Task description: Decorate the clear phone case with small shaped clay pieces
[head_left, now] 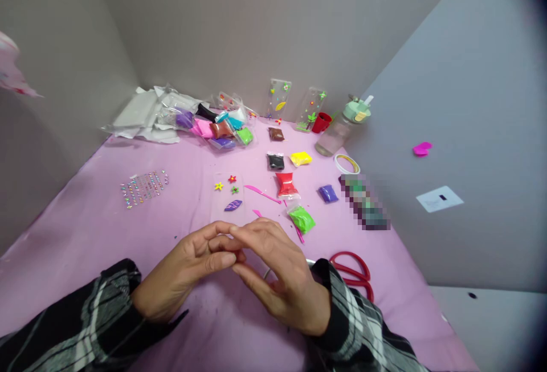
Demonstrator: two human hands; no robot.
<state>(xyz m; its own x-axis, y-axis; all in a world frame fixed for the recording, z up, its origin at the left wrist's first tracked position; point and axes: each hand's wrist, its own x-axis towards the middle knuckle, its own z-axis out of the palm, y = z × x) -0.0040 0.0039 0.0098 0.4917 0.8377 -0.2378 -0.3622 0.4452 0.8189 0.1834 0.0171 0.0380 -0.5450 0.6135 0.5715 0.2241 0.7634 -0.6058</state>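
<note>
My left hand (192,264) and my right hand (280,272) meet at the fingertips above the near part of the table. Both have curled fingers pressed together, and anything between them is hidden or too small to make out. Just beyond lies a clear phone case (217,209) bearing small clay flowers (232,179) and a purple striped clay leaf (233,205). To its right are a pink modelling knife (262,193) and another pink tool (300,235), partly under a green clay packet (302,219). A red clay packet (286,185) sits behind that one.
Red-handled scissors (370,289) lie beside my right sleeve. Black (276,161), yellow (301,158), brown (276,134) and blue (328,193) clay packets are farther out. A gem sticker sheet (145,188) lies left. A bottle (337,133) and decorated cases (278,101) stand at the back.
</note>
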